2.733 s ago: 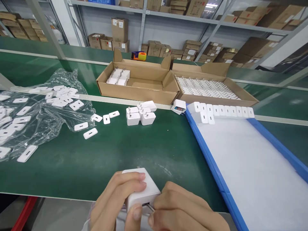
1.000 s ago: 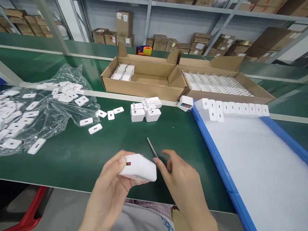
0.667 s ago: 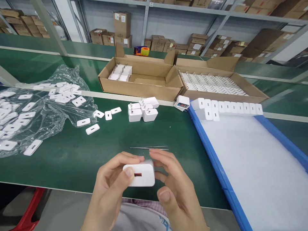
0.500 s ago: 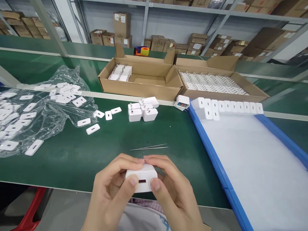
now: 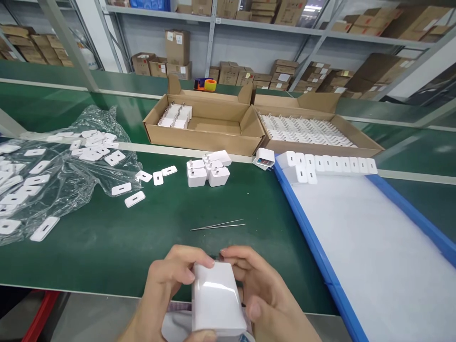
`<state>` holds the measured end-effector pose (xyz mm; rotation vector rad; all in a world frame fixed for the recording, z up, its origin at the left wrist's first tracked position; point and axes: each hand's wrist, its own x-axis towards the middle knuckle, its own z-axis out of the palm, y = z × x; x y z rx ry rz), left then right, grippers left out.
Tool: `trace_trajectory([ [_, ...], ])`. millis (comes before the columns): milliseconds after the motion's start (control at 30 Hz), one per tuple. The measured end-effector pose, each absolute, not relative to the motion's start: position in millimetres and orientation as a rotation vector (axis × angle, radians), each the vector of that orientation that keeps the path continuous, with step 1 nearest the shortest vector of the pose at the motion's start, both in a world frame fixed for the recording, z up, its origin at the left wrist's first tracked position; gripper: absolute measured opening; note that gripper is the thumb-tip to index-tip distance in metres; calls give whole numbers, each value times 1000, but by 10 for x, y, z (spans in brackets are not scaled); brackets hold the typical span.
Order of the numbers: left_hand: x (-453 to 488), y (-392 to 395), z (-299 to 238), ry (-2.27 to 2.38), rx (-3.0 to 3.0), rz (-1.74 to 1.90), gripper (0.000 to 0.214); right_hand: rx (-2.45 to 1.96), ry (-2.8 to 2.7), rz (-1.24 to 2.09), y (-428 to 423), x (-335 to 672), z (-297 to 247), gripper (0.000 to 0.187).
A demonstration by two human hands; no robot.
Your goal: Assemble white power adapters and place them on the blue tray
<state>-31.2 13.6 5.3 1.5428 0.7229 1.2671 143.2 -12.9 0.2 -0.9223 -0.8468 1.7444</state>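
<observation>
Gripped lengthwise between thumb and fingers of the left hand (image 5: 159, 290): white charger block (image 5: 217, 297), over the near edge of the surface (image 5: 153, 237), with long axis away from the body. Close at its right, right hand (image 5: 267, 290), half-curled, with contact uncertain.

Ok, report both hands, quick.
Left hand: closed, holding the charger.
Right hand: curled beside the charger; whether it grips too cannot be told.
</observation>
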Motion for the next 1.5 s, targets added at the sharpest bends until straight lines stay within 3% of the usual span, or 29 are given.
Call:
trace_trajectory([
  [133, -409, 168, -133, 666, 1795, 1108, 28, -747, -776, 1974, -75, 1464, -67, 54],
  [300, -506, 205, -273, 624, 2264, 970, 26, -820, -942, 1968, -47, 1566, -88, 44],
  [367, -527, 274, -313, 559, 2532, 896, 28, -919, -1068, 1879, -33, 1563, -94, 29],
  [467, -536, 393, -412, 543, 2693, 920, 31, -1207, -1428, 1444, -29, 1498, -188, 14],
  [600, -578, 443, -550, 668, 2772, 907, 37, -1270, -1797, 963, -104, 1455, -409, 32],
  [700, -622, 410, -577, 718, 2639, 748, 52, -1293, -1862, 991, -186, 1509, -467, 56],
  [767, -635, 392, -564, 763, 2415, 644, 64, -1367, -1841, 1084, -219, 1551, -447, 62],
  [1067, -627, 288, -369, 1102, 1477, 353, 65, -1298, -1593, 989, -203, 1538, -504, 55],
  [1333, -585, 314, -401, 859, 1374, 525, 63, -1346, -1294, 1625, -133, 1532, -333, 59],
  [1500, -555, 366, -299, 784, 1233, 603, 66, -1246, -1008, 1700, -69, 1575, -73, 57],
])
